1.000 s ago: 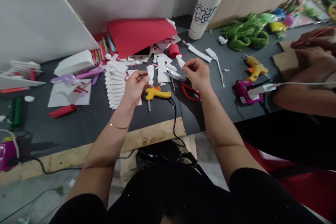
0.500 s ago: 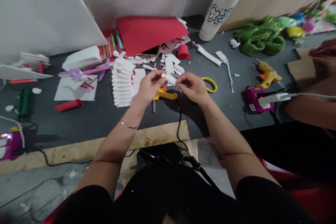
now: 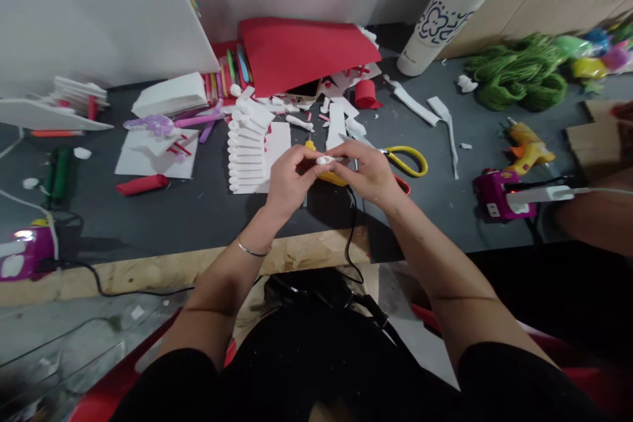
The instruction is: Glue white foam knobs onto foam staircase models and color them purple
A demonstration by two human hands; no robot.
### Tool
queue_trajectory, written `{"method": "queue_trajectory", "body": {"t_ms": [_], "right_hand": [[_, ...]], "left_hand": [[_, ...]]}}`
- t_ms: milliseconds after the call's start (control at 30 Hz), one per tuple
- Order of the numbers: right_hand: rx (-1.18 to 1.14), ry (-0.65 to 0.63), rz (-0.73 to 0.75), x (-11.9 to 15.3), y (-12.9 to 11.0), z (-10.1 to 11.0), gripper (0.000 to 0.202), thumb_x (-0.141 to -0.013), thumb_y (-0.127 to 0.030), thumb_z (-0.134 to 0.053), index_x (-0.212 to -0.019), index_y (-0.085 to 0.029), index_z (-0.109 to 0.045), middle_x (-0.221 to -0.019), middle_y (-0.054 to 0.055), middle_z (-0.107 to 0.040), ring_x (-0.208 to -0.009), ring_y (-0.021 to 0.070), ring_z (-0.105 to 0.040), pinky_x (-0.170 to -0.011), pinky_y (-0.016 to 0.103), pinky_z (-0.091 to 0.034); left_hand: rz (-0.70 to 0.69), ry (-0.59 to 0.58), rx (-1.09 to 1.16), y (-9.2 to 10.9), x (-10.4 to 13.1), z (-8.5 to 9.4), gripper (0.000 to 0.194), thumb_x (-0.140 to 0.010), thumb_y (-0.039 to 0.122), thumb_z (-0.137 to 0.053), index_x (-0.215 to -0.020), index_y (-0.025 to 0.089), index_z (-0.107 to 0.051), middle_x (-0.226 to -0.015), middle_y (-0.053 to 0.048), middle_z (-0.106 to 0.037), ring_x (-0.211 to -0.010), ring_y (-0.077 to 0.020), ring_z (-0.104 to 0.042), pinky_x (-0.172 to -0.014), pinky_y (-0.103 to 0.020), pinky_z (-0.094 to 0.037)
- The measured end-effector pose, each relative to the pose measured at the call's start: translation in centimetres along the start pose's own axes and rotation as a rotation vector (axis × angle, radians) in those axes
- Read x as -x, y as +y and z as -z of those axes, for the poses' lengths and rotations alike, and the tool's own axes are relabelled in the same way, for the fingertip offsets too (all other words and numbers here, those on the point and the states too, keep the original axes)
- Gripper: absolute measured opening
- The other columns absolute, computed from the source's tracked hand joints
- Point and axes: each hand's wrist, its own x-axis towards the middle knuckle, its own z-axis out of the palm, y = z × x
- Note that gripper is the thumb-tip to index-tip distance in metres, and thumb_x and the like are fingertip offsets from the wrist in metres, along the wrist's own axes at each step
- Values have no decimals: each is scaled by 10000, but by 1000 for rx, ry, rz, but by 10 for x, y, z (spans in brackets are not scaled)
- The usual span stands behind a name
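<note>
Between my two hands is a small white piece (image 3: 325, 160), pinched at its left side by my left hand (image 3: 291, 178) and at its right side by my right hand (image 3: 366, 173). Under my hands lies a yellow glue gun (image 3: 332, 178), partly hidden. Scissors with yellow and red handles (image 3: 408, 161) lie just right of my right hand. Left of my left hand, a column of white rolled pieces (image 3: 247, 161) rests on a white sheet (image 3: 281, 138). White strips (image 3: 336, 125) lie beyond my fingers.
A white bottle (image 3: 435, 20), red sheet (image 3: 304, 53) and green yarn (image 3: 524, 69) stand or lie at the back. Right are another glue gun (image 3: 531, 147), a purple power block (image 3: 499, 194) and another person's arm. A black cable hangs over the wooden front edge (image 3: 316, 249).
The view has shifted, so table items appear farther right. My hands have drawn closer together and the white piece is turned end-on. More of the scissors now shows.
</note>
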Motion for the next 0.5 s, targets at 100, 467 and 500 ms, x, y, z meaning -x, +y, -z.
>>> {"method": "queue_trajectory", "body": {"t_ms": [100,467,500], "right_hand": [[-55,55,-11,0,-4,-6,203,-936,-479,-719,-966,-283,-761,-898,14,-776,-807,193,-678,-748,363,-553],[-270,107,-126,16,0,-10,298,-918,-569,-719,-908,-280,-648,-874,1,-709,-745,167,-627,-701,358,-542],[-299,101,-155,18,2,-11,312,-911,-581,-727,-916,-279,-649,-870,-2,-702,-732,162,-619,-685,348,-539]], "left_hand": [[-37,28,-29,-1,1,3,457,-867,648,-761,-815,200,-687,-798,-6,-703,-703,-127,-634,-644,-249,-507],[44,-89,171,0,8,0,436,-873,631,-766,-984,210,-739,-980,-42,-756,-849,-147,-709,-730,-264,-567],[56,-90,192,-1,8,-1,432,-882,628,-758,-997,212,-739,-990,-42,-755,-858,-147,-712,-729,-262,-569]]}}
